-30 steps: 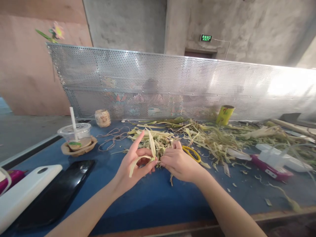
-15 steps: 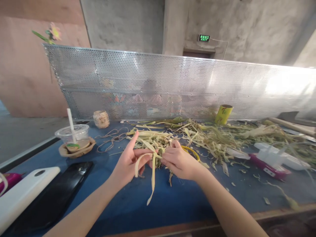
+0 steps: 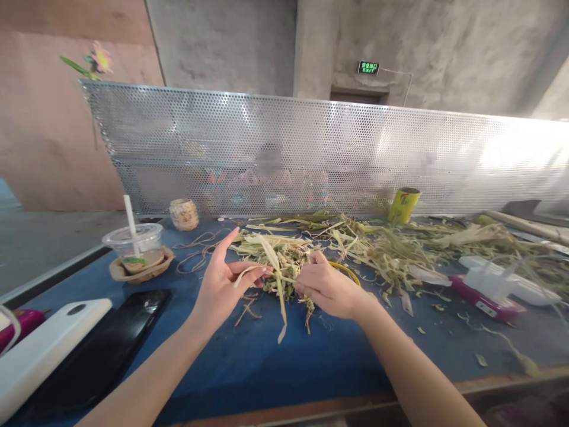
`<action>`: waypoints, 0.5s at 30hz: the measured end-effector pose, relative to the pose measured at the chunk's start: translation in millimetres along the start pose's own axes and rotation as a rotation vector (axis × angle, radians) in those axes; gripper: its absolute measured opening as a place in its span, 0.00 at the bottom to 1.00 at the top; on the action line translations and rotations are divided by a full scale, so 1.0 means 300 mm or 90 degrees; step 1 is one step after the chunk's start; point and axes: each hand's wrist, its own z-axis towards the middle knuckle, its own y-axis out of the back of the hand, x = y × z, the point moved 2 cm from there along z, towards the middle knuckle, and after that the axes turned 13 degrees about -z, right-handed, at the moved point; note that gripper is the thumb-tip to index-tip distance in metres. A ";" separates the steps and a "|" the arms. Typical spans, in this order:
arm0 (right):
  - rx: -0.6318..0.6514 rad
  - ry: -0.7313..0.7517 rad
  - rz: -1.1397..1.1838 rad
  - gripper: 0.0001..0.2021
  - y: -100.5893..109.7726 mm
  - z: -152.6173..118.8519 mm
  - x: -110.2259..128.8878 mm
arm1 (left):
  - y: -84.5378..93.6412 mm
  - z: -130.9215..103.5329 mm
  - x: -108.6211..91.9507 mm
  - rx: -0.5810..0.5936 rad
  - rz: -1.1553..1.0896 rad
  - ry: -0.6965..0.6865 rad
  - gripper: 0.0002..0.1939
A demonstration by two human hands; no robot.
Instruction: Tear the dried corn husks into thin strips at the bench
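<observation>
Between my hands is a small knotted or crossed piece of pale dried husk strips (image 3: 280,279), with one end sticking up and another hanging down. My left hand (image 3: 224,281) pinches one strip between thumb and fingers, its index finger raised. Closed around the opposite end of the strips is my right hand (image 3: 326,284), the fingertips partly hidden. Behind and beneath them lies a heap of shredded husk and dried plant bits (image 3: 288,249) on the blue tabletop (image 3: 302,362).
Left stand a plastic cup with straw (image 3: 137,240) in a cardboard holder, a black phone (image 3: 102,350), a white device (image 3: 57,350) and a twine roll (image 3: 184,214). Right are more husks (image 3: 391,255), a yellow tube (image 3: 404,206) and a magenta power strip (image 3: 484,299). A perforated metal screen (image 3: 302,148) stands behind.
My left hand has shifted left and slightly up, drawing its strip out from the crossing. The hanging end has swung right. My right hand has barely moved.
</observation>
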 end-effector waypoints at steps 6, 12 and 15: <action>-0.036 -0.051 0.040 0.12 0.012 -0.010 0.000 | -0.008 -0.006 0.010 0.038 -0.002 0.010 0.44; -0.097 -0.247 0.343 0.15 -0.034 0.021 0.009 | -0.016 -0.018 0.035 0.056 0.005 0.009 0.43; -0.097 -0.340 0.464 0.17 -0.090 0.044 0.003 | -0.018 -0.021 0.040 0.055 -0.002 0.009 0.43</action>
